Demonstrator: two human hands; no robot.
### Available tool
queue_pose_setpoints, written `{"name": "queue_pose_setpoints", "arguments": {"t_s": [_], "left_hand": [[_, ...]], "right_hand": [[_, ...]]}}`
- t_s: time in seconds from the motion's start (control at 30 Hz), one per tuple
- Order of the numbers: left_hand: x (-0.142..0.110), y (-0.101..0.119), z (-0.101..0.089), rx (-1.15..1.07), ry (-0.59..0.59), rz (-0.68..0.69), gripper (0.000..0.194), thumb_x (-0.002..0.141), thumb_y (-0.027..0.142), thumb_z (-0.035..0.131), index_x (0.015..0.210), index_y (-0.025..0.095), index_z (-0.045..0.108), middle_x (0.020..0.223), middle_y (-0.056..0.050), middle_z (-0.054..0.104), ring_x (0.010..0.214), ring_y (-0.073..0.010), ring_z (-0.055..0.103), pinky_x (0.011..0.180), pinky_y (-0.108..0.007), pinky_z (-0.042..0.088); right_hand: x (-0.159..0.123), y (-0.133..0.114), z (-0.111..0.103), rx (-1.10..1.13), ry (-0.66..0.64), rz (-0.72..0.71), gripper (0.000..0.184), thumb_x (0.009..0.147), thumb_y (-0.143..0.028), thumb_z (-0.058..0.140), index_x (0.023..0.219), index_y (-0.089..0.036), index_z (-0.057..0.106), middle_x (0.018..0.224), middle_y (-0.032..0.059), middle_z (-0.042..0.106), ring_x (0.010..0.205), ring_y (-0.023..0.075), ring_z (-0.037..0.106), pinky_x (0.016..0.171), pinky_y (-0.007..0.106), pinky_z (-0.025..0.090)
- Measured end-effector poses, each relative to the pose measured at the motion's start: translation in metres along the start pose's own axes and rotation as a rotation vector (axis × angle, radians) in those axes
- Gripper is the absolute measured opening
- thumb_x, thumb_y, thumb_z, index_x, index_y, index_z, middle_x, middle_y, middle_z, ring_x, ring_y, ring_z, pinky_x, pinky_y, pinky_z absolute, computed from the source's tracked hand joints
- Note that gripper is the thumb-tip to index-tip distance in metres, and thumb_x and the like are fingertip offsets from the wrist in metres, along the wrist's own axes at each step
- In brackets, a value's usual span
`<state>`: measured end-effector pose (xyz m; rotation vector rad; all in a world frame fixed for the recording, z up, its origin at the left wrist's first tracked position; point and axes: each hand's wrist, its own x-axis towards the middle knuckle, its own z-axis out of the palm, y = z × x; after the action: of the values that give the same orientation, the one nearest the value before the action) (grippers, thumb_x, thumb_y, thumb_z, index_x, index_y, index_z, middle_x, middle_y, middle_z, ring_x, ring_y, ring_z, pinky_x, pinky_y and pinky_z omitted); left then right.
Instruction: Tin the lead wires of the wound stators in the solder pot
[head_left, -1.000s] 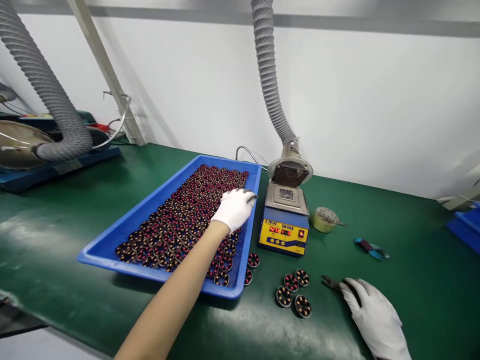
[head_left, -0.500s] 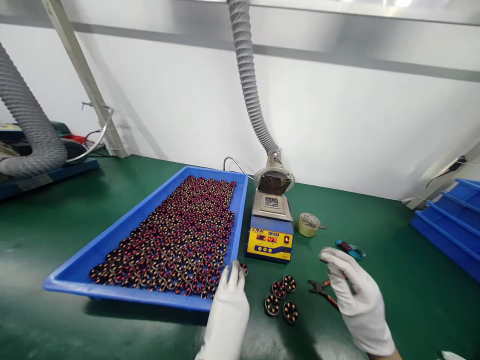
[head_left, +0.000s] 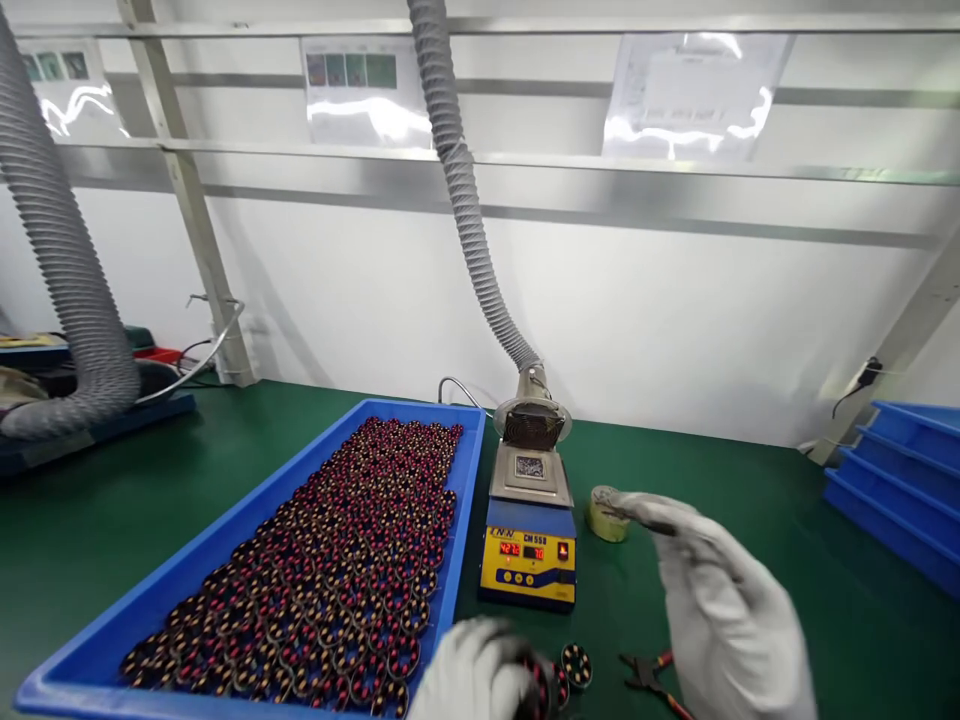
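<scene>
My left hand (head_left: pixel 476 672), white-gloved and smeared by motion, is low in the view beside the blue tray's right edge. Its fingers curl around a dark round coil part (head_left: pixel 537 688) with red pegs. Touching or close by are another round coil part (head_left: pixel 576 665) and more, partly hidden. My right hand (head_left: pixel 727 600), also gloved, has fingers pinched together at a small yellowish pot (head_left: pixel 606 522). What lies between those fingertips is hidden. A yellow and blue solder pot unit (head_left: pixel 529 565) with lit red digits stands between the hands.
The blue tray (head_left: pixel 247 520) on the left holds many round coil parts. Wire cutters (head_left: pixel 646 672) with orange handles lie near my right wrist. A grey exhaust hose (head_left: pixel 469 190) hangs down to a hood over the solder unit. Stacked blue trays (head_left: pixel 892 500) stand at right.
The view has tilted upward. My right hand has moved forward and left to the yellowish pot. The left hand has shifted right from the tray edge, towards the loose coil parts, fingers now curled.
</scene>
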<state>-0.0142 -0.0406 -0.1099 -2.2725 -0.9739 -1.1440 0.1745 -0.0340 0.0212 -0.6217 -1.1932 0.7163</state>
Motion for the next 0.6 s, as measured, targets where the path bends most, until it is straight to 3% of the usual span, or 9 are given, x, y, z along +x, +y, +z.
{"name": "queue_pose_setpoints", "arguments": {"t_s": [0.07, 0.13, 0.2, 0.3, 0.43, 0.6], "left_hand": [[0.046, -0.007, -0.023, 0.049, -0.024, 0.012, 0.017, 0.079, 0.025, 0.053, 0.094, 0.021, 0.059, 0.104, -0.002, 0.067, 0.102, -0.0192, 0.056, 0.086, -0.034, 0.040], [0.084, -0.009, -0.040, 0.145, 0.149, -0.044, 0.020, 0.074, 0.013, 0.056, 0.093, 0.017, 0.058, 0.102, -0.007, 0.066, 0.103, -0.0223, 0.054, 0.086, -0.037, 0.039], [0.108, -0.007, -0.045, 0.247, 0.285, -0.071, 0.017, 0.072, 0.012, 0.058, 0.088, 0.017, 0.057, 0.098, -0.010, 0.064, 0.099, -0.0244, 0.053, 0.080, -0.038, 0.039], [0.118, -0.003, -0.034, 0.298, 0.380, -0.109, 0.015, 0.072, 0.014, 0.057, 0.085, 0.020, 0.056, 0.094, -0.009, 0.061, 0.093, -0.0249, 0.052, 0.074, -0.038, 0.038], [0.113, 0.002, -0.019, 0.167, 0.387, -0.131, 0.022, 0.069, 0.011, 0.055, 0.088, 0.023, 0.055, 0.098, -0.005, 0.056, 0.093, -0.0219, 0.052, 0.078, -0.036, 0.040], [0.109, 0.014, -0.020, -0.179, 0.336, -0.433, 0.026, 0.078, 0.030, 0.051, 0.103, 0.027, 0.049, 0.127, -0.008, 0.040, 0.104, -0.0212, 0.051, 0.077, -0.033, 0.047]], "right_hand": [[0.002, 0.010, 0.012, 0.185, -0.073, 0.254, 0.026, 0.072, -0.034, 0.071, 0.095, -0.021, 0.068, 0.101, 0.0083, 0.067, 0.097, 0.0230, 0.061, 0.086, 0.033, 0.047], [0.001, 0.019, 0.023, 0.408, -0.167, 0.440, 0.035, 0.066, -0.037, 0.075, 0.097, -0.024, 0.065, 0.103, 0.0081, 0.066, 0.095, 0.0242, 0.062, 0.084, 0.036, 0.049], [-0.001, 0.025, 0.032, 0.530, -0.193, 0.502, 0.036, 0.064, -0.037, 0.077, 0.095, -0.027, 0.063, 0.102, 0.0062, 0.066, 0.092, 0.0238, 0.063, 0.082, 0.039, 0.050], [-0.001, 0.033, 0.039, 0.545, -0.140, 0.488, 0.031, 0.064, -0.032, 0.077, 0.090, -0.026, 0.062, 0.099, 0.0049, 0.067, 0.088, 0.0219, 0.064, 0.083, 0.037, 0.049], [0.003, 0.039, 0.038, 0.511, -0.078, 0.452, 0.029, 0.060, -0.031, 0.081, 0.082, -0.021, 0.064, 0.089, 0.0069, 0.068, 0.089, 0.0228, 0.063, 0.086, 0.036, 0.048], [0.002, 0.050, 0.028, 0.501, -0.079, 0.434, 0.031, 0.058, -0.027, 0.082, 0.083, -0.022, 0.065, 0.093, 0.0078, 0.068, 0.082, 0.0239, 0.065, 0.075, 0.037, 0.053]]}}
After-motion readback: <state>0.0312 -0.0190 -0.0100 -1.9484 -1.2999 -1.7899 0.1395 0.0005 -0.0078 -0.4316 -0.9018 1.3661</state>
